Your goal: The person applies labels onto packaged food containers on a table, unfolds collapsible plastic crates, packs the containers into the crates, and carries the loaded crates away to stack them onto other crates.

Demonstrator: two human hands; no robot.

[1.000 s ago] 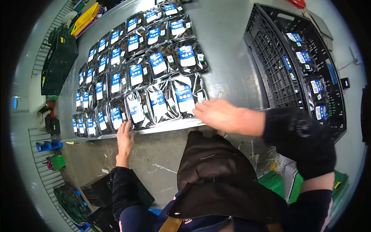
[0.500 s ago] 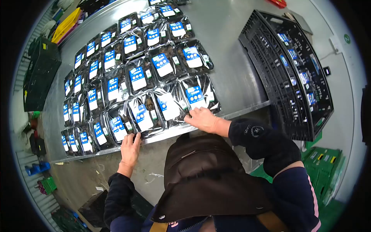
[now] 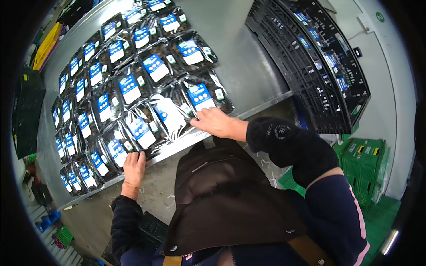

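Rows of film-wrapped dark trays with blue and white labels cover much of the metal table [image 3: 248, 84]. My right hand [image 3: 216, 123] rests with spread fingers on the lower edge of the front tray at the right end [image 3: 199, 94]. At the table's front edge, my left hand [image 3: 134, 168] has its fingertips against a front-row tray [image 3: 117, 151], fingers slightly apart. Neither hand is closed round anything. The trays lie side by side, labels facing up.
Black crates [image 3: 293, 62] holding more labelled packs stand tilted at the table's right. Green crates [image 3: 363, 164] are stacked at the lower right. A dark crate [image 3: 27, 111] and a yellow tray [image 3: 46, 45] are on the left.
The view has turned and shifted, so trays and crates appear further left. My right hand has come in from beside the right-end front tray onto its lower edge; my left hand stays at the front edge.
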